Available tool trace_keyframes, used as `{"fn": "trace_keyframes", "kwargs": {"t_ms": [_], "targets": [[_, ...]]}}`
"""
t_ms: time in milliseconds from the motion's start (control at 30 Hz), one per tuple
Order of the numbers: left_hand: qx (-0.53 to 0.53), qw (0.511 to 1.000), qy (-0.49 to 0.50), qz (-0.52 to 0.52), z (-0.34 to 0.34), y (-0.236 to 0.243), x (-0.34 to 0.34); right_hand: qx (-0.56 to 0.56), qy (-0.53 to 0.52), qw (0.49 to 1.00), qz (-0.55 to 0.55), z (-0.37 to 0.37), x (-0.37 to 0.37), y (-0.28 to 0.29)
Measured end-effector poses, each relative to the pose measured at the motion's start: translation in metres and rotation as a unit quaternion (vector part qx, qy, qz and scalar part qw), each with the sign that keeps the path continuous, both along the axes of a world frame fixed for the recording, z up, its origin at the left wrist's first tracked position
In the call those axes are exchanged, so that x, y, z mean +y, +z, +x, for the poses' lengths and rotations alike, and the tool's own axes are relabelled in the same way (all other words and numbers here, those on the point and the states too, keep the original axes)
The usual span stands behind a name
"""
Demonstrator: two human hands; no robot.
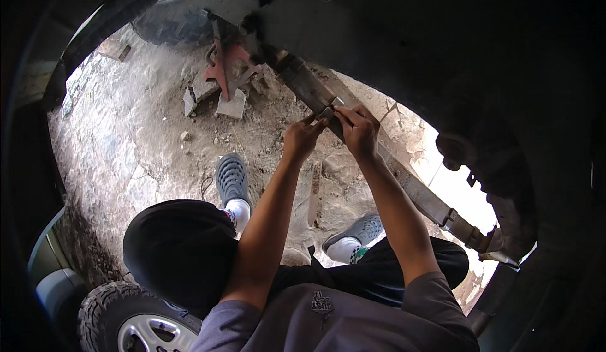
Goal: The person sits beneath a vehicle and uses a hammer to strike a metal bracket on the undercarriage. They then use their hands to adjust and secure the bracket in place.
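Both of your hands are pinched onto the same spot: your left hand (303, 138) and your right hand (358, 131) close their fingertips around a small metal clip (330, 111) that wraps the leaf spring (404, 181). How firmly the fingers press on it, you cannot tell from here, because the clip is small and partly hidden under them.

From the head view, the leaf spring runs on a slant from the upper middle, where it disappears under the dark underside of the vehicle, down to the lower right, where a second clamp (457, 222) already sits around the leaves near the spring's end. The clip under your fingers sits on the upper part of the spring, just below a red jack stand (226, 68) that stands on broken stone and dirt.

As a judgement: the vehicle is raised and supported, a wheel (136, 320) lies off by your left knee, and the spring is fully exposed, so the opening-up work looks done. The clip is in hand and seated on the spring, and whether it is fastened or loose does not show. Your grey shoes (232, 178) rest on the rocky ground (126, 137) beneath.
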State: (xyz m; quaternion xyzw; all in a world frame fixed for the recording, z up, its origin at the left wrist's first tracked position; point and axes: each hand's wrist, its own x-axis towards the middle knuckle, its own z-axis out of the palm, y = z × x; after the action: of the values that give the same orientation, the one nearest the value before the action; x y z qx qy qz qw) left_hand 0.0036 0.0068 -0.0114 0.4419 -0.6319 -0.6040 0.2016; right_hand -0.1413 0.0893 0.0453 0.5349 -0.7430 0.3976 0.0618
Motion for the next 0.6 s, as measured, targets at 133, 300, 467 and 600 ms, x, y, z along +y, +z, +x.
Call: {"fn": "trace_keyframes", "kwargs": {"t_ms": [133, 300, 467, 600], "targets": [[0.005, 0.999, 0.006, -0.032, 0.000, -0.010, -0.001, -0.001, 0.013, 1.000, -0.013, 0.007, -0.015, 0.005], [0.030, 0.998, 0.015, -0.046, -0.003, -0.010, 0.000, -0.036, 0.013, 0.999, -0.020, 0.011, -0.037, 0.007], [0.005, 0.999, -0.006, -0.035, 0.002, -0.003, -0.002, -0.023, -0.004, 1.000, -0.002, 0.004, -0.005, -0.005], [-0.031, 0.996, 0.016, -0.076, -0.003, 0.007, 0.007, -0.015, -0.002, 1.000, -0.021, -0.001, -0.003, -0.002]]}}
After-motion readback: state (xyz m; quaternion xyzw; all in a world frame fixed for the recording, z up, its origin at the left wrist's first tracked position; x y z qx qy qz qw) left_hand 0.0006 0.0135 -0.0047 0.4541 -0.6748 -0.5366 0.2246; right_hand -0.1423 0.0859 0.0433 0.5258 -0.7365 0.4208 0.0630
